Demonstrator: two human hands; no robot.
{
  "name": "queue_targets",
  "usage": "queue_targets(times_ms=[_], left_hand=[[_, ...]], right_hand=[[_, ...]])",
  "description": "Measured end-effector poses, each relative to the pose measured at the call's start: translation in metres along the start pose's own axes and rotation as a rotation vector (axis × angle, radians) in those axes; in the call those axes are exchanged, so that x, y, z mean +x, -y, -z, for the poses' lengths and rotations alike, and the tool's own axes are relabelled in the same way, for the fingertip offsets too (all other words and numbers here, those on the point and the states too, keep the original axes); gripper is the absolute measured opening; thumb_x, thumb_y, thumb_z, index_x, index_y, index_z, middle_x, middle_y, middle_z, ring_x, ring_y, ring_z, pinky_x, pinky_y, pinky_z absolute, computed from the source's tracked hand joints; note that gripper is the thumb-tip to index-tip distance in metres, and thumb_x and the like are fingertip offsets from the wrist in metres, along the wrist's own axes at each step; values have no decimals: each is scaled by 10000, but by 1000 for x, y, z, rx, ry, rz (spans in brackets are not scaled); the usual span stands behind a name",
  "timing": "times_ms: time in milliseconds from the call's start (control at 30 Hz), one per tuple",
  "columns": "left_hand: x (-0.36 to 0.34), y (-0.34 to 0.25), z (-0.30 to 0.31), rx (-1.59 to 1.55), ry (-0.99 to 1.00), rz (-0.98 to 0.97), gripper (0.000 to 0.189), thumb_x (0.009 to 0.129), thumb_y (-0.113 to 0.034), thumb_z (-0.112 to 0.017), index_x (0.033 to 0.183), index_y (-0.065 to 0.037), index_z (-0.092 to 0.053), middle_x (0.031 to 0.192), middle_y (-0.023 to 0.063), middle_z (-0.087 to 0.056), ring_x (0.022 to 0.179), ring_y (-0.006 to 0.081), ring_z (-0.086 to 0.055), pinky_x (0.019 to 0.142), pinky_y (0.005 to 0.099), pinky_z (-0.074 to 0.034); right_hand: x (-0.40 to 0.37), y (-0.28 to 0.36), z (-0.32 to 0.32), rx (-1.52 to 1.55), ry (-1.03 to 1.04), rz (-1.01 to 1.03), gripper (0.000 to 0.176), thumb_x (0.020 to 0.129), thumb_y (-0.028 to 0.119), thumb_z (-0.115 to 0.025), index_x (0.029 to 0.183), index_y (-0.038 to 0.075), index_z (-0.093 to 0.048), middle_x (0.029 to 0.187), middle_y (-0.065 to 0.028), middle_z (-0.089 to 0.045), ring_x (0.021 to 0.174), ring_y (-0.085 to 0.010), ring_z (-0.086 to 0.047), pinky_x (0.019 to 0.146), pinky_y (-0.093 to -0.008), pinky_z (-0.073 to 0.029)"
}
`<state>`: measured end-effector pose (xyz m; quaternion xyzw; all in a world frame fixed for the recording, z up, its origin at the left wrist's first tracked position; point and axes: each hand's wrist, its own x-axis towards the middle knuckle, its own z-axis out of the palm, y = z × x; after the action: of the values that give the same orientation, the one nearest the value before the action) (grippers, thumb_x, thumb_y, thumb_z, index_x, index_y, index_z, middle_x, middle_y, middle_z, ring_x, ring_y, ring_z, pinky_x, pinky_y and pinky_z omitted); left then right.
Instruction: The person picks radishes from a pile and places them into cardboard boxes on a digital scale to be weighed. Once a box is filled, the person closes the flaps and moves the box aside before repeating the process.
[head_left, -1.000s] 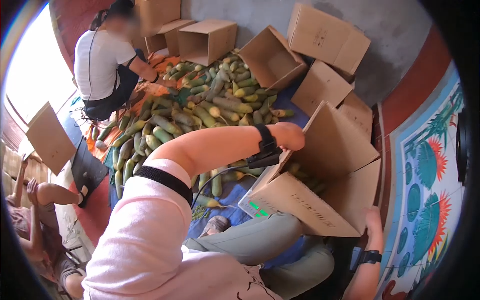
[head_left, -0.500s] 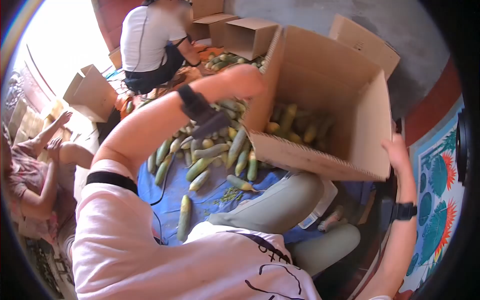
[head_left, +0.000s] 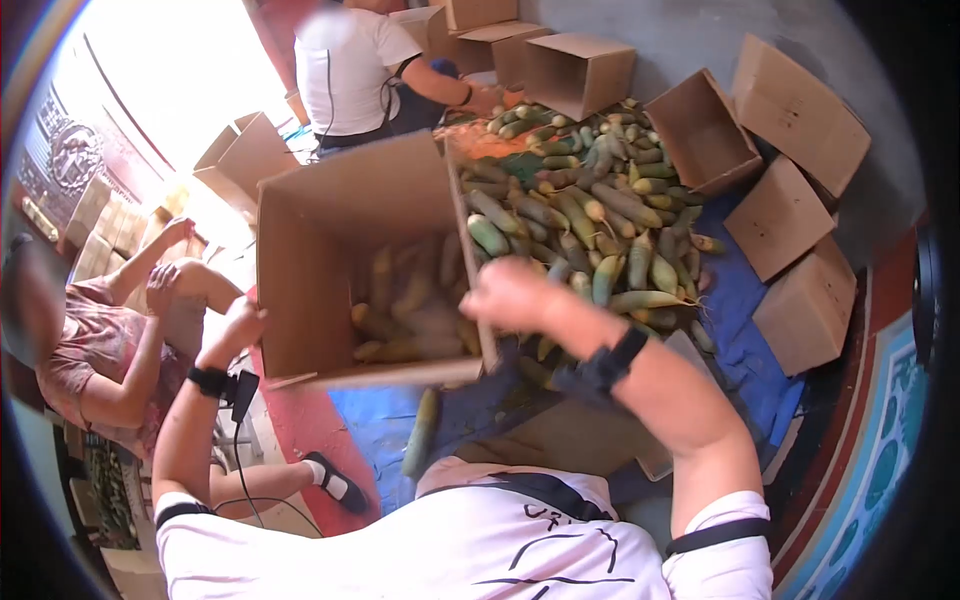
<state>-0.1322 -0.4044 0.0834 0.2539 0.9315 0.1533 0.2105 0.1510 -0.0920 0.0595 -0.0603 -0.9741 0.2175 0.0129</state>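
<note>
An open cardboard box [head_left: 350, 195] hangs in the air in front of me, its mouth facing me. Inside it lie several green-yellow radish-like vegetables [head_left: 405, 350], partly blurred. My left hand [head_left: 235, 328] grips the box's left edge. On the opposite edge my right hand [head_left: 510, 295] has its fingers closed, somewhat smeared by motion. Beyond the box, a large heap of the same vegetables [head_left: 610, 210] covers a blue sheet [head_left: 740, 300]. One single vegetable [head_left: 422, 430] lies just below the box.
A person in a white shirt [head_left: 350, 70] crouches at the back beside the heap. Another person [head_left: 105, 350] sits at the left, a shoed foot [head_left: 338, 483] stretched toward me. Cardboard boxes [head_left: 700, 135] stand along the wall; another box [head_left: 245, 160] is at back left.
The box has moved from the right to the left of the view, both hands going with it. The view has turned right, showing more of the heap and the boxes by the wall.
</note>
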Motion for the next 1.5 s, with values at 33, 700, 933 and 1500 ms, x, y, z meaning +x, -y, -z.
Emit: queue_targets(times_ms=[33,700,933,1500], left_hand=[[41,106,-25,-127,16,-411,121,797,-145,-542,793,-29,-575,554,20,-533,366,151,-478,348,274,-397],[-38,-14,-9,467,-103,-202,268,789,-202,-577,949,8,-620,791,200,-621,727,341,-611,664,412,-491],[-84,-164,-38,11,16,-363,311,860,-269,-556,921,33,-602,715,171,-630,668,309,-629,628,379,-487],[-172,-400,-168,481,147,-1322,495,790,-333,-622,1189,-62,-508,1040,175,-598,976,335,-565,834,406,-454]], right_hand=[[-5,24,-5,54,139,19,443,781,382,-582,718,-57,-601,784,-260,-608,748,-400,-601,667,-456,-479],[-235,-46,19,241,-169,-480,347,821,320,-569,1010,31,-603,882,-177,-641,834,-346,-607,726,-418,-473],[-385,-63,-1,222,-416,-829,317,829,284,-563,1004,23,-602,882,-174,-648,834,-324,-619,726,-395,-478],[-511,-2,-67,11,-781,-1292,202,835,214,-553,927,41,-604,841,-152,-641,770,-339,-609,662,-427,-483]])
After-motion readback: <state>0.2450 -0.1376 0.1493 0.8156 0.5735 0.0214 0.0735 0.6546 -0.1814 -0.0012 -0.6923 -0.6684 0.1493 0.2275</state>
